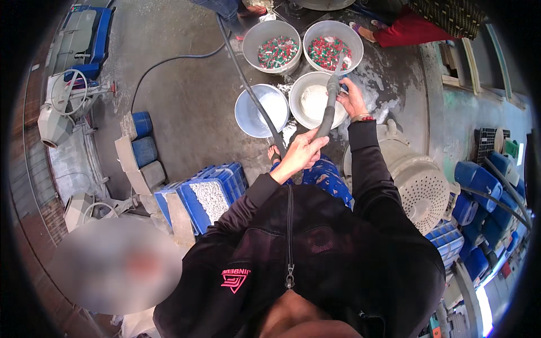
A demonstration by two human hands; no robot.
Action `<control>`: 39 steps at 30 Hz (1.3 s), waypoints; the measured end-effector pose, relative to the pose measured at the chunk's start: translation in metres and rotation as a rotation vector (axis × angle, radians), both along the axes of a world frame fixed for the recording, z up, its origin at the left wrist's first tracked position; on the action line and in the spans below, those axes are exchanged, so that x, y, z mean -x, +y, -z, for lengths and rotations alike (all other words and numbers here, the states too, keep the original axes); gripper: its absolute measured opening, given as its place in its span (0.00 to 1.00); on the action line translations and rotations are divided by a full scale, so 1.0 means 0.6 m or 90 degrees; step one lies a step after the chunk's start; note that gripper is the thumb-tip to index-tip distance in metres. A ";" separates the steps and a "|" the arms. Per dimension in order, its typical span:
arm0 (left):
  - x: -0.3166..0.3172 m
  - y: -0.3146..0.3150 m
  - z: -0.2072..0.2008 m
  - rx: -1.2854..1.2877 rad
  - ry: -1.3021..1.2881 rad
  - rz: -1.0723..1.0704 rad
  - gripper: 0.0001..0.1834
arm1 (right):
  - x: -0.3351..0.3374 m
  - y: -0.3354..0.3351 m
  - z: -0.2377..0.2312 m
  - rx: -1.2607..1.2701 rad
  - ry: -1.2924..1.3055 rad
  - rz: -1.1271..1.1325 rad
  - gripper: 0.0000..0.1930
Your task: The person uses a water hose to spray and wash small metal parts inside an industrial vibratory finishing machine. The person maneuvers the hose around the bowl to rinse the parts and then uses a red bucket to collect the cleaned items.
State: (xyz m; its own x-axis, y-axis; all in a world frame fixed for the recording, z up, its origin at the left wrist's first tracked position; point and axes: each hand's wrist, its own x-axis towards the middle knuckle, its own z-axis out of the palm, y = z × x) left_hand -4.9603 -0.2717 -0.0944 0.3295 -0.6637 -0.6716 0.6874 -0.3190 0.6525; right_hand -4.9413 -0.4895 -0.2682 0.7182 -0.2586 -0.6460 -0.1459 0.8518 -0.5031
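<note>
My left hand (302, 152) is closed round a dark hose (327, 119). Farther along, near its nozzle end, my right hand (353, 99) grips the same hose, with a small blue part by the fingers. A pale streak, seemingly water, runs from the nozzle toward the far right tub (331, 30), which holds many small red, green and white pieces. Beside it the far left tub (269, 31) holds similar pieces. Nearer me stand a bluish tub (247, 108) and a white tub (300, 92), both with whitish contents. The hose partly covers both near tubs.
Blue crates (230, 179) and a tray of white pieces (206, 198) stand at my left. A perforated beige basket (422, 191) lies at my right, near blue containers (479, 183). Two other people stand at the far side. The floor (191, 101) is wet in places.
</note>
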 end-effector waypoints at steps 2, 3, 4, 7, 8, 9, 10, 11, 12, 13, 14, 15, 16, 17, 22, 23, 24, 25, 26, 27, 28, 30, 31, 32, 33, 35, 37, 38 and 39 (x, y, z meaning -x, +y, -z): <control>-0.006 -0.001 0.014 0.004 0.011 -0.003 0.23 | 0.004 0.006 -0.001 0.011 0.010 0.003 0.14; -0.008 0.000 0.019 0.007 0.014 -0.007 0.24 | 0.006 0.011 0.001 0.009 0.013 0.002 0.13; -0.005 0.003 0.019 0.003 0.025 -0.005 0.25 | 0.007 0.015 0.002 0.008 0.016 0.000 0.13; -0.007 0.014 0.004 0.021 0.011 0.012 0.26 | 0.013 0.021 -0.020 0.003 -0.017 0.003 0.13; -0.001 0.013 0.003 0.013 0.009 -0.006 0.17 | 0.015 0.022 -0.015 -0.011 -0.010 0.024 0.14; 0.000 0.006 0.007 0.010 0.004 -0.023 0.11 | 0.009 0.018 0.000 -0.036 0.014 -0.001 0.13; 0.001 0.006 0.008 0.000 -0.001 -0.027 0.12 | 0.000 0.030 0.018 -0.048 0.002 -0.009 0.12; 0.003 0.007 0.009 -0.001 -0.014 -0.050 0.13 | -0.007 0.037 0.021 -0.056 -0.005 -0.014 0.11; 0.006 0.008 0.009 -0.001 -0.027 -0.071 0.13 | -0.017 0.041 0.023 -0.051 -0.009 -0.012 0.12; 0.009 0.009 0.009 -0.002 -0.040 -0.090 0.14 | -0.028 0.048 0.027 -0.047 -0.013 -0.007 0.14; 0.013 0.012 0.012 -0.002 -0.052 -0.101 0.17 | -0.033 0.057 0.023 -0.042 -0.014 0.001 0.15; 0.013 0.016 0.014 -0.001 -0.041 -0.108 0.17 | -0.037 0.062 0.018 -0.033 -0.019 0.002 0.15; 0.010 0.022 0.014 -0.001 -0.029 -0.113 0.18 | -0.042 0.065 0.013 -0.024 -0.025 0.003 0.15; 0.006 0.022 0.011 0.002 -0.018 -0.116 0.19 | -0.045 0.061 0.011 -0.012 -0.030 0.007 0.15; -0.001 0.020 0.024 -0.032 -0.020 -0.045 0.18 | -0.005 0.055 0.039 -0.059 0.039 -0.011 0.15; 0.002 0.020 0.025 -0.036 0.006 -0.042 0.17 | 0.005 0.052 0.043 -0.065 0.033 -0.005 0.14; 0.003 0.021 0.026 -0.040 0.032 -0.038 0.17 | 0.012 0.051 0.048 -0.072 0.027 0.000 0.12; 0.003 0.022 0.027 -0.045 0.058 -0.034 0.16 | 0.019 0.048 0.053 -0.078 0.020 0.006 0.11; -0.003 0.024 0.027 -0.045 0.061 -0.030 0.16 | 0.013 0.051 0.045 -0.086 0.020 0.030 0.13; -0.004 0.026 0.025 -0.041 0.055 -0.017 0.16 | 0.015 0.049 0.036 -0.073 0.025 0.039 0.13; -0.004 0.028 0.020 -0.036 0.048 -0.006 0.15 | 0.020 0.047 0.025 -0.061 0.030 0.046 0.14; -0.013 0.033 0.014 -0.033 0.049 0.018 0.16 | 0.019 0.047 0.004 -0.026 0.028 0.073 0.14; -0.016 0.035 0.014 -0.028 0.049 0.021 0.19 | 0.015 0.047 -0.002 -0.022 0.028 0.075 0.14; -0.018 0.036 0.015 -0.022 0.051 0.024 0.23 | 0.014 0.047 -0.007 -0.017 0.028 0.077 0.14; -0.020 0.037 0.016 -0.016 0.052 0.028 0.27 | 0.012 0.047 -0.011 -0.012 0.030 0.079 0.14; -0.016 0.042 0.016 -0.004 0.062 0.026 0.27 | 0.012 0.053 -0.019 0.024 0.038 0.080 0.15; -0.023 0.043 0.016 -0.001 0.066 0.023 0.28 | 0.015 0.058 -0.034 0.058 0.056 0.092 0.15; -0.021 0.045 0.012 -0.003 0.071 0.021 0.28 | 0.021 0.055 -0.033 0.052 0.057 0.077 0.16; -0.018 0.046 0.009 -0.005 0.076 0.019 0.28 | 0.026 0.054 -0.023 0.039 0.053 0.071 0.17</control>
